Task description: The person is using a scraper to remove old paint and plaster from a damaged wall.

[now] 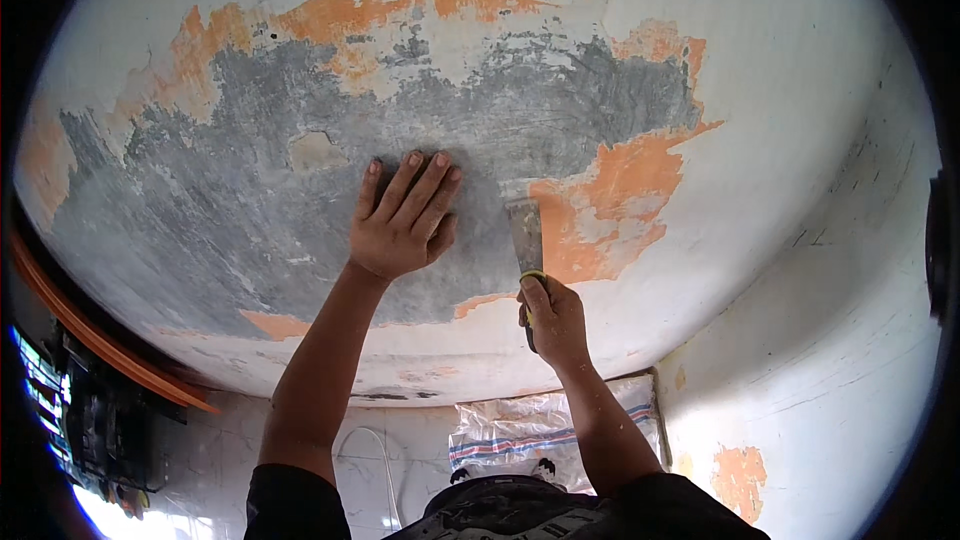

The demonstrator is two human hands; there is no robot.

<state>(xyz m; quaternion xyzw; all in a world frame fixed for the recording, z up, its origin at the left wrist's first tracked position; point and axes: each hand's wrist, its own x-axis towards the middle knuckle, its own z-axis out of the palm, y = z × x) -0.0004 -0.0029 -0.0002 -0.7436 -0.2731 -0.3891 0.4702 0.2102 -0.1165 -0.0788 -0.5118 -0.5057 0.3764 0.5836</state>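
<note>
My left hand [400, 225] lies flat on the wall, fingers stretched upward over a bare grey patch [290, 200]. In my right hand [553, 318] is a scraper [526, 235], its handle dark with a yellow edge and its metal blade pointing up. The blade's tip meets the wall where the grey borders a patch of orange paint [585, 230]. Ragged orange and white paint [350, 15] rims the grey area along its top. A small beige spot [315, 151] shows in the grey, up and left of my left hand.
Below, a white woven sheet [510, 430] with blue and red stripes lies on the pale tiled floor [225, 440]. A thin white cable [385, 470] curves beside it. An orange-brown frame edge [100, 325] runs along the left. Another wall [820, 360] with an orange bare spot stands at the right.
</note>
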